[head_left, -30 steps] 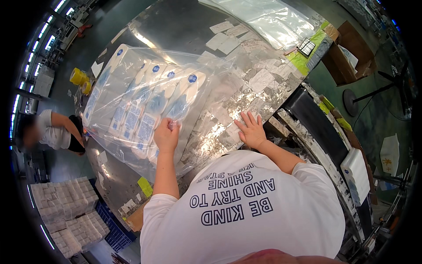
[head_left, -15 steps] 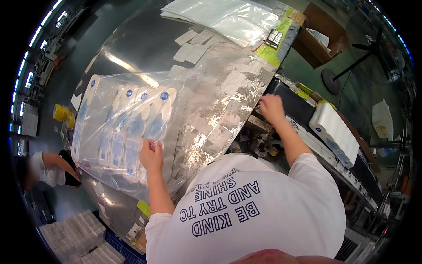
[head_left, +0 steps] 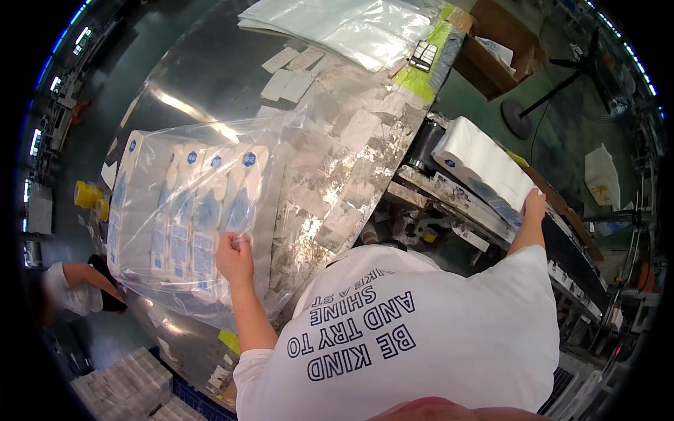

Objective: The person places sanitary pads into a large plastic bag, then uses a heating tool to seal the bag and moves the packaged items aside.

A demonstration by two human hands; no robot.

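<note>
On the metal table, a large clear plastic bag (head_left: 279,154) lies over several white-and-blue packs of paper rolls (head_left: 200,210) set side by side. My left hand (head_left: 236,258) is closed, pinching the bag's film at its near right side. Off the table's right edge, a long white pack of paper rolls (head_left: 484,160) rests on a conveyor (head_left: 574,265) with a black belt. My right hand (head_left: 535,208) grips that pack's near end, its fingers partly hidden behind the pack.
Flat clear bags (head_left: 337,28) are stacked at the table's far end, beside a small dark gridded object (head_left: 423,56). An open cardboard box (head_left: 495,52) and a stand fan (head_left: 562,95) stand beyond. Yellow tape rolls (head_left: 90,196) hang at the left edge. Another person's arm (head_left: 91,277) shows at left.
My right hand has moved right and nearer, from the conveyor's far end onto the pack. The pack has shifted along the belt toward the far left. My left hand still holds the bag.
</note>
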